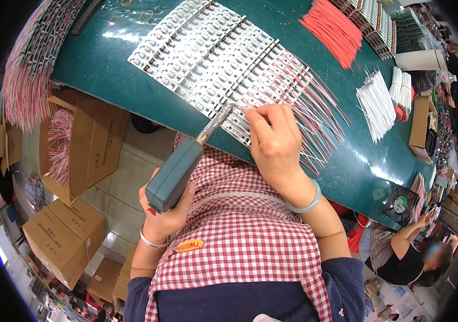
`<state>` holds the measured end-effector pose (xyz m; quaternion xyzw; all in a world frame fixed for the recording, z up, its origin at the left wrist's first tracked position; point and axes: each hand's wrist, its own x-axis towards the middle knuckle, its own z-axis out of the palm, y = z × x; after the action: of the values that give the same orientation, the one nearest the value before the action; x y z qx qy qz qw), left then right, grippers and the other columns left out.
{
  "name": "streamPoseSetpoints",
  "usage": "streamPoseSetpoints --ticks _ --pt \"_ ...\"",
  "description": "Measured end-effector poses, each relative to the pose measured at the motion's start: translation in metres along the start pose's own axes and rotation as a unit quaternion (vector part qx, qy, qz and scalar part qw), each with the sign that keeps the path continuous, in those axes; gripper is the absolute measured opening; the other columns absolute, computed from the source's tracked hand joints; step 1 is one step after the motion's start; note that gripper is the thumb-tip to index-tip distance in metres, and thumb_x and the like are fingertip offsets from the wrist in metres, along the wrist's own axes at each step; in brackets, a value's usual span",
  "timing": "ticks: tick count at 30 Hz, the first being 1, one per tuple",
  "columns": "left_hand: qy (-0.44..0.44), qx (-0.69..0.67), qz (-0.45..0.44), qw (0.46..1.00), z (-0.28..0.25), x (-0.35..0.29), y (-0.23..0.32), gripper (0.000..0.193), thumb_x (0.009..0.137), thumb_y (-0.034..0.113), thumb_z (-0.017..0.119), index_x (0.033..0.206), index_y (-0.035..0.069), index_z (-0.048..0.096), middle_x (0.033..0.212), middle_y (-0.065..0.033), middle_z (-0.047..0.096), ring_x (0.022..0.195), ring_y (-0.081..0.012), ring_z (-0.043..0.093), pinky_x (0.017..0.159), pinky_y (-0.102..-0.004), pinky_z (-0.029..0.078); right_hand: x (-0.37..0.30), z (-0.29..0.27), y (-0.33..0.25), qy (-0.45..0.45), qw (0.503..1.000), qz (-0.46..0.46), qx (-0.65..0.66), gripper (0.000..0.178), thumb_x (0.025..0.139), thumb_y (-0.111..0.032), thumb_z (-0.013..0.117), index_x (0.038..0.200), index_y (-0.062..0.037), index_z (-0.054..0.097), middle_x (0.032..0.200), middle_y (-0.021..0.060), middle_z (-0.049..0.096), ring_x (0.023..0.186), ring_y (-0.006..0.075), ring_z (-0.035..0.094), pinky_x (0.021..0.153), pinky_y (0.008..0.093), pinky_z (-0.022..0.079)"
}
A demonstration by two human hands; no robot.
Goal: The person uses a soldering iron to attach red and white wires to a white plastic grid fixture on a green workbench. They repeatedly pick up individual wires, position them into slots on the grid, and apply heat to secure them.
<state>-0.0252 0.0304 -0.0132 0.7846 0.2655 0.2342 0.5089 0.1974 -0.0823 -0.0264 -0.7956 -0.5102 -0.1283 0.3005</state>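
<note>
My left hand (165, 222) is wrapped round the grey-green body of a soldering gun (174, 174). Its metal barrel points up and away, with the tip at the near edge of a panel of small white circuit boards (202, 51). Right beside that tip, my right hand (276, 142) is closed in a pinch on a thin wire, whose end is mostly covered by the fingers. Many red and white wires (323, 115) fan out from the right part of the panel, some passing beyond my right hand.
Bundles of red wires (332, 32) and white wires (375, 104) lie on the green table (105, 64). Wired boards (38, 59) hang at the left edge. A small fan (400, 205) stands at right, near another person (400, 252). Cardboard boxes (65, 241) stand at lower left.
</note>
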Motion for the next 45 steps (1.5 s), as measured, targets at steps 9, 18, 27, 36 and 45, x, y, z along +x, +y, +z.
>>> streamPoseSetpoints --ticks 9,18,27,36,45 --pt "0.007 -0.006 -0.024 1.0 0.001 -0.004 -0.004 0.018 0.08 -0.002 0.078 0.097 -0.002 0.072 0.086 -0.0093 0.069 0.069 -0.0166 0.065 0.061 -0.0278 0.052 0.0 0.0 0.0 -0.005 1.0 -0.001 -0.006 0.026 0.072 0.005 0.068 0.098 0.0017 0.072 0.087 0.0079 0.059 0.081 0.0246 0.056 0.064 0.0346 0.049" --pt "-0.018 -0.035 -0.024 0.999 -0.008 -0.019 -0.016 0.038 0.09 -0.003 0.074 0.126 -0.004 0.065 0.097 -0.0066 0.071 0.068 -0.0094 0.06 0.059 -0.0247 0.049 0.001 -0.002 -0.002 -0.014 1.0 0.009 0.0 0.025 0.073 0.006 0.068 0.097 0.0016 0.072 0.088 0.0082 0.059 0.081 0.0252 0.057 0.064 0.0349 0.049" --pt "0.03 -0.083 -0.074 0.993 0.0 -0.017 -0.019 0.037 0.09 -0.005 0.071 0.126 -0.005 0.065 0.086 -0.0058 0.065 0.062 -0.0084 0.056 0.055 -0.0239 0.045 0.065 -0.035 0.082 0.042 0.994 0.026 -0.1 0.016 0.082 -0.003 0.074 0.098 -0.0037 0.074 0.093 0.0112 0.063 0.089 0.0305 0.061 0.077 0.0412 0.052" --pt "0.039 -0.099 -0.092 0.99 0.0 -0.014 -0.021 0.038 0.09 -0.006 0.071 0.127 -0.007 0.062 0.089 -0.0075 0.066 0.061 -0.0093 0.056 0.053 -0.0246 0.045 0.114 0.009 0.207 0.041 0.971 0.053 -0.231 0.013 0.082 -0.012 0.078 0.094 -0.0072 0.076 0.095 0.0085 0.067 0.096 0.0294 0.063 0.082 0.0419 0.054" --pt "0.051 -0.089 -0.065 0.993 -0.002 -0.013 -0.022 0.038 0.089 -0.008 0.071 0.126 -0.006 0.063 0.091 -0.0083 0.067 0.061 -0.0091 0.056 0.052 -0.0244 0.044 0.113 0.004 0.201 0.091 0.961 0.025 -0.259 0.005 0.088 -0.016 0.072 0.091 -0.0132 0.076 0.086 0.0055 0.069 0.086 0.028 0.067 0.074 0.0431 0.053"
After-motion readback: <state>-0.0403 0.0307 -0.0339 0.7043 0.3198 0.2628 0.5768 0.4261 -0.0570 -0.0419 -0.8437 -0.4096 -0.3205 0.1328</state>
